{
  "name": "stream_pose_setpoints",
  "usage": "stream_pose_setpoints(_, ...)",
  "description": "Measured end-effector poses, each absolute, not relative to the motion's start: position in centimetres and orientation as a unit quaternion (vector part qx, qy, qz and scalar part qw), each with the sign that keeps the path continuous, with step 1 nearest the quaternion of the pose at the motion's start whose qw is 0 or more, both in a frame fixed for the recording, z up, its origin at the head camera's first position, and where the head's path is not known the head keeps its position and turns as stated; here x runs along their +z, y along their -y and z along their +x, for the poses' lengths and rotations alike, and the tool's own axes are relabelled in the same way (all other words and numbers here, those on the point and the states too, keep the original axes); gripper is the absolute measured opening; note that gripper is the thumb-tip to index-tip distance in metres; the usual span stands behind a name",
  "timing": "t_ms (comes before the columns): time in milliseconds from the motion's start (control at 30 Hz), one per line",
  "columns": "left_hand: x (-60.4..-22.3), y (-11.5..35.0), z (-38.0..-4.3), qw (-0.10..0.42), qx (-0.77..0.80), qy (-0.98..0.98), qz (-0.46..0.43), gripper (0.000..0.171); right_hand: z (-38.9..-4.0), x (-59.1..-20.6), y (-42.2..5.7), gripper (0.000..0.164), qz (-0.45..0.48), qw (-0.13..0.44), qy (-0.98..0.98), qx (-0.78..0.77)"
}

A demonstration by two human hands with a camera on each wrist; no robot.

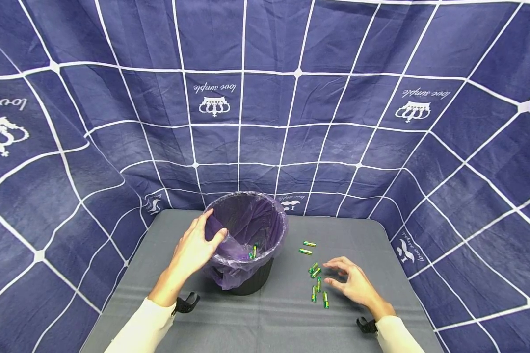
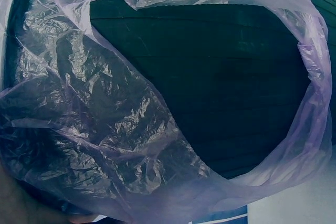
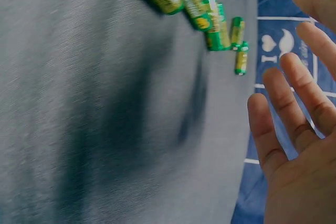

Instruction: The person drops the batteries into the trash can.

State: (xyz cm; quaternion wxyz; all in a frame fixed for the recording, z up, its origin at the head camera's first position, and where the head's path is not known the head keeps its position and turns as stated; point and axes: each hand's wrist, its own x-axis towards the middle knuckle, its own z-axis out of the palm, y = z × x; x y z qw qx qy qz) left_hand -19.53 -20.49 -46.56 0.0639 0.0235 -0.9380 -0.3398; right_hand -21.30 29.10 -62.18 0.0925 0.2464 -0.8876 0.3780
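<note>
Well, grey tabletop (image 1: 287, 323), navy gridded curtain (image 1: 269, 103) behind, right grip (image 1: 355, 283) unclenched (left grip (image 1: 194, 248), can't tell)

Bin (image 1: 252, 280): round, black, upright, just below centre of the head view, its open mouth showing; the wall looks ribbed and dark green in the left wrist view.
Bag (image 1: 234, 276): thin, see-through purple plastic, crinkled, lining the bin and folded over its rim, hanging loose outside.
Batteries inside (image 1: 254, 251): two, green and yellow, small, seen low in the mouth, one nearly vertical in the frame.
Back batteries (image 1: 309, 243): two, lying apart, nearly sideways, right of the bin.
Middle batteries (image 1: 315, 273): two, side by side, slanting up rightward.
Front batteries (image 1: 325, 299): three, lying roughly lengthwise, lower right of centre.
</note>
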Motion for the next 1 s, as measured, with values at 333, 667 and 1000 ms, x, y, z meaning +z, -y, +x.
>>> stream_pose_setpoints(333, -46.6, 20.4, -19.5, 0.073, -0.338, 0.938, 0.021, 0.084, -19.8, -64.2, -30.1, 0.049, 0.284, 0.057, 0.884, 0.367)
stream_pose_setpoints(667, -46.8, 20.5, -19.3, 0.077, -0.340, 0.937, 0.021, 0.084, -18.8, -65.7, -30.2, 0.052, 0.327, 0.028, 0.872, 0.364)
stream_pose_setpoints(1000, -46.6, 20.4, -19.2, 0.074, -0.340, 0.937, 0.025, 0.083, -18.7, -66.1, -30.1, 0.054, 0.348, 0.044, 0.863, 0.363)
